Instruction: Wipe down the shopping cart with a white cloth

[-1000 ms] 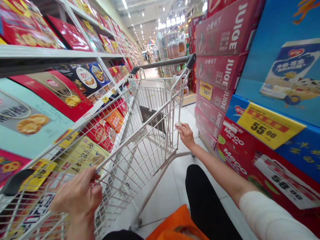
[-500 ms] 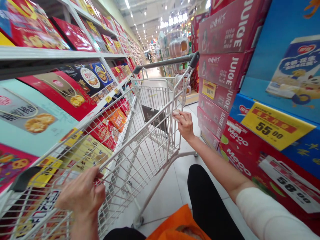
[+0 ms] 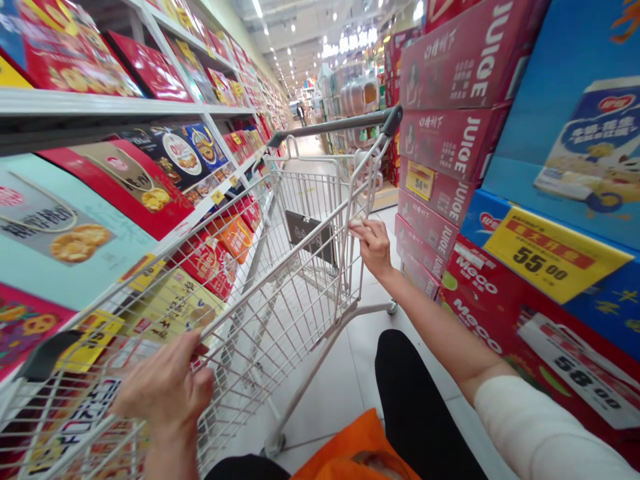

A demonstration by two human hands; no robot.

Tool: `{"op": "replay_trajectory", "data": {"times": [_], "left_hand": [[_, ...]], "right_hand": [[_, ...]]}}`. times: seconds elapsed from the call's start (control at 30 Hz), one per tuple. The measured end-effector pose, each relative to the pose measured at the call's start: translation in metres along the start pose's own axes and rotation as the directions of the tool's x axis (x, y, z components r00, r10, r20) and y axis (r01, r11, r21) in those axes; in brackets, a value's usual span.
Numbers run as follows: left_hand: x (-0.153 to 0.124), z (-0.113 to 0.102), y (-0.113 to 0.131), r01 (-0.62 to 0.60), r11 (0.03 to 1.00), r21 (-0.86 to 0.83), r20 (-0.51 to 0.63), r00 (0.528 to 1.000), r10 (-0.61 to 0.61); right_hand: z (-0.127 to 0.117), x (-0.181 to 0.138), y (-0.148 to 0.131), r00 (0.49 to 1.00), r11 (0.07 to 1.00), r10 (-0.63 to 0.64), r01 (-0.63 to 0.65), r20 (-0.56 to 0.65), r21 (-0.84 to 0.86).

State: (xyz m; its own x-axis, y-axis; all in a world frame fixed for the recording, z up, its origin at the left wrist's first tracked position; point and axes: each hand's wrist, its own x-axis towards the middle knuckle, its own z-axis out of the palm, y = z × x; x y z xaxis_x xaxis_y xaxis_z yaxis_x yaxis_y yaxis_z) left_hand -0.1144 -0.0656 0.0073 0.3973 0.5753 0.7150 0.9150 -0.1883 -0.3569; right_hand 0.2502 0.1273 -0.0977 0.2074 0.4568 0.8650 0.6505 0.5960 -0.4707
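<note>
A grey wire shopping cart stands at an angle across the aisle, its basket bare inside and its dark handlebar at the far end. My left hand is closed over the top rail of the near side, thumb toward me. Farther along, my right hand is closed at the upright wires near the handlebar end, with the fingertips pressed to the frame. Something small and whitish shows at those fingertips, too unclear to name. A dark panel is fixed inside the cart.
Shelves of boxed biscuits line the left, close against the cart. Stacked pink cartons and red drink cartons rise on the right. White floor tiles show below. A distant person stands down the aisle.
Very little differs. My right hand has shifted slightly to the right along with the cart's far end in view; my left hand keeps its place on the rail.
</note>
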Motion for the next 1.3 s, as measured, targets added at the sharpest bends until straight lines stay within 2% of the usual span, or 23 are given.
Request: {"op": "replay_trajectory", "data": {"times": [0.17,0.23,0.4,0.47,0.53,0.63,0.7,0.77,0.9,0.97,1.03,1.2,1.23,1.3], "left_hand": [[-0.002,0.001,0.000,-0.010,1.000,-0.015,0.000,1.000,0.011],[0.000,0.001,0.001,0.001,1.000,-0.001,-0.018,1.000,-0.001],[0.001,-0.002,0.001,0.002,1.000,-0.017,-0.012,1.000,-0.002],[0.000,-0.003,0.001,0.005,0.999,-0.034,-0.005,1.000,-0.005],[0.001,-0.004,0.002,0.007,1.000,-0.030,-0.015,1.000,-0.007],[0.004,-0.006,0.006,-0.008,1.000,-0.007,-0.036,0.999,0.008],[0.006,-0.006,0.008,-0.009,1.000,-0.003,-0.047,0.999,0.008],[0.006,-0.006,0.008,0.001,1.000,-0.008,-0.044,0.999,-0.001],[0.002,-0.004,0.004,0.006,1.000,-0.024,-0.014,1.000,-0.006],[0.000,-0.003,0.003,0.019,1.000,-0.019,-0.009,1.000,-0.019],[-0.003,-0.003,0.003,0.032,0.999,-0.008,0.003,0.999,-0.032],[-0.007,-0.003,0.003,0.039,0.999,-0.025,0.033,0.999,-0.038],[-0.008,-0.003,0.003,0.042,0.999,-0.029,0.035,0.999,-0.041],[-0.008,-0.003,0.002,0.037,0.999,-0.040,0.039,0.999,-0.035]], "right_hand": [[-0.001,-0.060,0.000,0.986,0.999,-0.039,0.035,0.163,0.026],[-0.006,-0.058,-0.002,0.988,1.000,-0.028,0.026,0.149,0.015],[-0.009,-0.003,-0.013,1.000,1.000,-0.029,0.029,0.000,0.004],[-0.006,0.001,-0.016,1.000,1.000,-0.027,0.027,-0.006,0.014],[-0.002,-0.012,-0.018,0.999,1.000,-0.021,0.020,0.028,0.022],[-0.001,-0.045,-0.016,0.986,0.998,-0.052,0.045,0.158,0.044],[-0.003,-0.055,-0.015,0.971,0.997,-0.075,0.065,0.227,0.052],[-0.006,-0.047,-0.015,0.975,0.997,-0.069,0.061,0.210,0.045],[-0.006,-0.008,-0.016,0.998,0.999,-0.006,0.004,0.057,0.032],[-0.002,-0.005,-0.017,0.999,0.999,0.016,-0.017,0.034,0.034],[0.002,-0.020,-0.016,0.999,0.999,0.016,-0.018,0.051,0.035],[-0.002,-0.075,-0.015,0.974,0.997,-0.065,0.052,0.217,0.064],[-0.005,-0.077,-0.016,0.974,0.996,-0.070,0.056,0.215,0.068],[-0.012,-0.065,-0.022,0.990,0.998,-0.048,0.041,0.134,0.054]]}}
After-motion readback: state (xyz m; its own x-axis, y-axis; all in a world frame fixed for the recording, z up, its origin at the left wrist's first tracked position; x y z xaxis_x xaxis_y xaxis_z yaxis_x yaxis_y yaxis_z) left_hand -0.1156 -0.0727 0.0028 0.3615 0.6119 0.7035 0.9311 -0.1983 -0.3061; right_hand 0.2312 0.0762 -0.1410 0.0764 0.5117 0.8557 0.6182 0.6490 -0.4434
